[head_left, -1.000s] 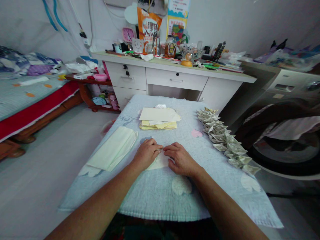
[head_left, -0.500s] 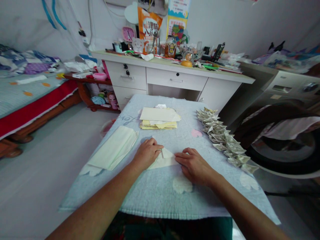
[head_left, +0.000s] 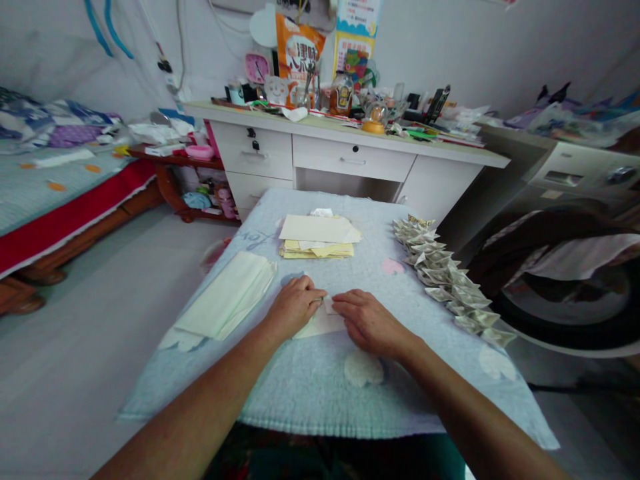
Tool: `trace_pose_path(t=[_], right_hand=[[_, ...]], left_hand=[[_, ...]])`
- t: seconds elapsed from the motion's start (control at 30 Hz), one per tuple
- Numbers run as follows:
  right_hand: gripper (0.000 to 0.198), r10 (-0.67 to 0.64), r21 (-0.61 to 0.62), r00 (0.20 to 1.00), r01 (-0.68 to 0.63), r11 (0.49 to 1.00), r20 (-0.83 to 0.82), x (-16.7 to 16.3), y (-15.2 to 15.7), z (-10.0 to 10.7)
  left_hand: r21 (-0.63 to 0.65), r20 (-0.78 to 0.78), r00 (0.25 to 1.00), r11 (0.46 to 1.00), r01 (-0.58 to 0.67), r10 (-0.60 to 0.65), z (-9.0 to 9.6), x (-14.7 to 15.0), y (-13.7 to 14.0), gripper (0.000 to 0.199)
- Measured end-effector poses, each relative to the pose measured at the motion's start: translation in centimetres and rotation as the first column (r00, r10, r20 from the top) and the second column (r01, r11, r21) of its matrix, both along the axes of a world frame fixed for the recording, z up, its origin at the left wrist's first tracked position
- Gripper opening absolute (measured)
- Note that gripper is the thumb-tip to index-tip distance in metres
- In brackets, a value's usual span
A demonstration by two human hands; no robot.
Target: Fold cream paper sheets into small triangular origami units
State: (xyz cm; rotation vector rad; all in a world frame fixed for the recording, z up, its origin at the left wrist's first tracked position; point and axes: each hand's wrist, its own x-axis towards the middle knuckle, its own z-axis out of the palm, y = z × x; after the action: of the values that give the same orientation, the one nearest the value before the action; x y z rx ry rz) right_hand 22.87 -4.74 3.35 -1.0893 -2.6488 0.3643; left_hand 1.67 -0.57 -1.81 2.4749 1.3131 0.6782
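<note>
A cream sheet of paper (head_left: 320,325), partly folded, lies flat on the cloth-covered table in front of me. My left hand (head_left: 298,301) is closed at its upper left edge, thumb and index finger pinching near the fold. Across the right part of the paper lies my right hand (head_left: 367,320), its fingers stretched out flat and pressing on the folded flap. Both hands hide much of the paper's outline. Left of them rests a stack of pale paper sheets (head_left: 227,297). Farther back sits a pile of yellow and cream paper (head_left: 320,230).
Rows of folded paper pieces (head_left: 450,280) stand along the table's right side. A light blue cloth (head_left: 310,400) covers the table. Behind it is a white desk (head_left: 350,160) crowded with jars and small items. A washing machine (head_left: 565,180) stands to the right, a bed (head_left: 65,180) to the left.
My right hand has slid left over the folded flap, closer to my left hand, covering more of the paper. My left hand has stayed in place.
</note>
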Motion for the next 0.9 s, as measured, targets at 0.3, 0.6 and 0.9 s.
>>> trace_pose_path(t=[0.3,0.6,0.9], right_hand=[[0.02,-0.009,0.025,0.999,0.008,1.0,0.047,0.4,-0.2,-0.7],[0.019,-0.125,0.076,0.982,0.115,0.99,0.145,-2.7,1.3,-1.7],[0.02,-0.133,0.037,0.991,0.134,0.99,-0.025,-2.1,1.1,-3.0]], left_hand=[[-0.031,-0.008,0.996,0.996,-0.086,0.086,0.3,-0.3,0.0,0.036],[-0.087,-0.107,0.972,0.972,-0.218,0.208,0.9,-0.3,-0.5,0.023],[-0.157,-0.119,0.99,0.983,-0.098,0.08,1.4,-1.0,-1.0,0.056]])
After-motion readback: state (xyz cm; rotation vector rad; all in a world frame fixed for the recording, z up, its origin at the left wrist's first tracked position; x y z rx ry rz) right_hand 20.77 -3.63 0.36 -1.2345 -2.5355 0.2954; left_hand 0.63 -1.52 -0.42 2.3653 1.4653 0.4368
